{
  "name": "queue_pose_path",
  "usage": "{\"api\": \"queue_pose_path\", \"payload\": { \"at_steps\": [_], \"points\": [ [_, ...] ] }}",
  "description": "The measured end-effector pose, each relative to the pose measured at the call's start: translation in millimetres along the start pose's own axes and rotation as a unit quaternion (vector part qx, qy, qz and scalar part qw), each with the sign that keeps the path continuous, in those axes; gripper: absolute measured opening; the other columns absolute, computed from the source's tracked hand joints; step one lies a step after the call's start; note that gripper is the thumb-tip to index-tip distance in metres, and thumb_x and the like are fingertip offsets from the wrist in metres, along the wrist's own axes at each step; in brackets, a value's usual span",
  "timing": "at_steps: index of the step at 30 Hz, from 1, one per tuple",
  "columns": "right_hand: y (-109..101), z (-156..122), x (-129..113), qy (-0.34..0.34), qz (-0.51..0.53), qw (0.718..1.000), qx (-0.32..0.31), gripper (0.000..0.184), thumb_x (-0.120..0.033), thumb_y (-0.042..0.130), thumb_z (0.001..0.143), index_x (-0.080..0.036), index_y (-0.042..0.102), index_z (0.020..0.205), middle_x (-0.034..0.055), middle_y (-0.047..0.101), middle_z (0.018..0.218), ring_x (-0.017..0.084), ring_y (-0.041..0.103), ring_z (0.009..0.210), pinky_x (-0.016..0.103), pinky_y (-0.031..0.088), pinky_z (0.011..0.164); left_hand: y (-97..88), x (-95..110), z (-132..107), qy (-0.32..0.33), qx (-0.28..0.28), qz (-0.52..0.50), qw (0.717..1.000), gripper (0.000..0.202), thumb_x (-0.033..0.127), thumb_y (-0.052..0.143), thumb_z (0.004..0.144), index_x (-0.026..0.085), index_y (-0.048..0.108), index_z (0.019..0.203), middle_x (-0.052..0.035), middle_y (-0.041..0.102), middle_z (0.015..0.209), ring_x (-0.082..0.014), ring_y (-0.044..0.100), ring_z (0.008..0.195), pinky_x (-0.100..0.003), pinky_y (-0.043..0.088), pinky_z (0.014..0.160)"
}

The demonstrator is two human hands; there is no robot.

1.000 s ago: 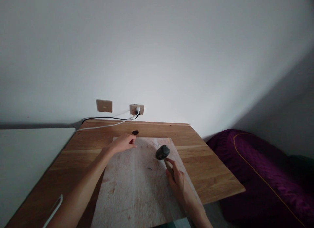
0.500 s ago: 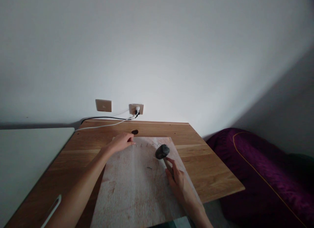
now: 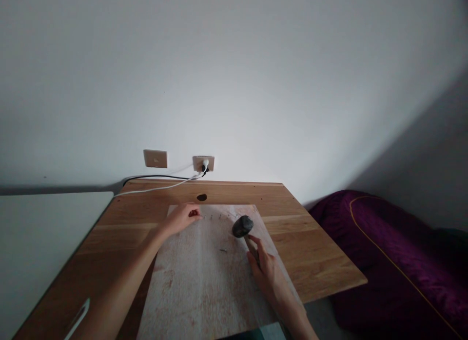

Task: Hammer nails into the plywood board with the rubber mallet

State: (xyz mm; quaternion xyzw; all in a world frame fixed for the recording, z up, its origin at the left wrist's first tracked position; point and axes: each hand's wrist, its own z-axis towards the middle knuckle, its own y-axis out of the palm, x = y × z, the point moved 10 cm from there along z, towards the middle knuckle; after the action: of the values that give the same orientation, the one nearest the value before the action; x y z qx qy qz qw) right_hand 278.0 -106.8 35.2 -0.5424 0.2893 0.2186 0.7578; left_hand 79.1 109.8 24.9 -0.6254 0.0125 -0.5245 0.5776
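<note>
My right hand (image 3: 266,267) is wrapped round the wooden handle of a mallet (image 3: 243,226), whose black head rests on or just above the whitish wooden board (image 3: 190,286). At the board's far left part my left hand (image 3: 187,216) is closed, fingertips low by the surface. Whatever it pinches, if anything, is too small to make out. Just right of those fingertips, several thin nails (image 3: 220,216) stand upright in a row along the far edge. A few loose nails (image 3: 223,250) lie nearer the middle of the board.
The board lies on a wooden desk (image 3: 314,252) with a round cable hole (image 3: 202,197). Cables (image 3: 157,188) run to a wall socket (image 3: 204,163). A white panel (image 3: 47,252) borders the left side. Purple fabric (image 3: 365,262) is on the right.
My left hand has turned slightly, its curled fingers now showing more, and stays by the row of nails. The mallet and my right hand have hardly moved.
</note>
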Motion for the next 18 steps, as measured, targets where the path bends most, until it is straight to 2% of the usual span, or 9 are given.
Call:
{"api": "queue_pose_path", "payload": {
  "at_steps": [3, 7, 13, 18],
  "points": [
    [-0.8, 0.7, 1.7, -0.005, -0.009, 1.0, 0.006, 0.042, -0.028, 0.042, 0.098, -0.019, 0.057, 0.137, 0.0025, 0.073, 0.075, 0.023, 0.072, 0.068, 0.03, 0.056, 0.069, -2.7, -4.0, -7.3, 0.013, 0.065, -0.023, 0.998, 0.013, 0.028, 0.068, 0.09, 0.019, 0.077, 0.085, -0.004, 0.07, 0.087, -0.018, 0.065, 0.082, -0.027, 0.045, 0.077],
    [2.6, 5.7, -2.5, -0.014, -0.027, 1.0, -0.002, 0.041, -0.03, 0.043, 0.098, -0.019, 0.058, 0.135, -0.0006, 0.067, 0.064, 0.021, 0.066, 0.055, 0.028, 0.052, 0.059, 3.1, -5.6, -10.0, 0.018, 0.064, -0.045, 0.997, 0.012, 0.021, 0.068, 0.09, 0.019, 0.079, 0.091, -0.0061, 0.075, 0.092, -0.0192, 0.069, 0.086, -0.029, 0.049, 0.081],
    [21.0, 43.2, -43.9, -0.045, -0.031, 0.997, -0.045, 0.041, -0.027, 0.045, 0.099, -0.021, 0.055, 0.139, -0.0014, 0.068, 0.067, 0.018, 0.064, 0.056, 0.026, 0.046, 0.058, 2.1, -12.8, -11.1, -0.017, 0.079, -0.075, 0.994, 0.032, 0.014, 0.067, 0.086, 0.02, 0.074, 0.116, -0.0038, 0.077, 0.089, -0.0198, 0.071, 0.082, -0.03, 0.052, 0.082],
    [44.0, 78.7, -80.7, -0.081, -0.026, 0.994, -0.07, 0.042, -0.021, 0.048, 0.097, -0.02, 0.055, 0.138, -0.0003, 0.07, 0.071, 0.019, 0.067, 0.063, 0.027, 0.048, 0.065, 5.0, -12.2, -14.0, -0.01, 0.068, -0.089, 0.994, 0.037, 0.013, 0.063, 0.087, 0.019, 0.071, 0.123, -0.0061, 0.077, 0.095, -0.0221, 0.072, 0.09, -0.032, 0.052, 0.085]
  ]
}}
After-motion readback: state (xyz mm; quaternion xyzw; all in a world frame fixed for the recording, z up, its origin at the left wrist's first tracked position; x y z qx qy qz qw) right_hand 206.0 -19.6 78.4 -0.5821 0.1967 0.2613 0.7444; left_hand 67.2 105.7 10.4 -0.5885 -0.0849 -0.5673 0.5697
